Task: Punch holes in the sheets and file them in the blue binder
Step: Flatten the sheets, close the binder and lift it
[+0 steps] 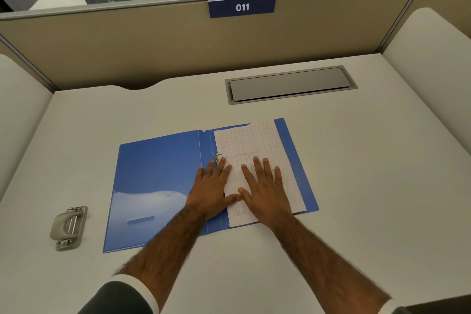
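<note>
The blue binder (158,173) lies open on the white desk. White gridded sheets (251,145) rest on its right half, beside a metal ring (217,157) at the spine. My left hand (212,186) lies flat with fingers spread over the spine and the sheets' left edge, its fingertips touching the ring. Flat on the sheets beside it is my right hand (265,191), fingers apart. Neither hand grips anything. The lower ring is hidden under my left hand.
A grey hole punch (68,227) sits at the desk's front left, apart from the binder. A grey cable hatch (290,84) is set in the desk behind the binder. Beige partitions (153,43) enclose the desk at the back and sides.
</note>
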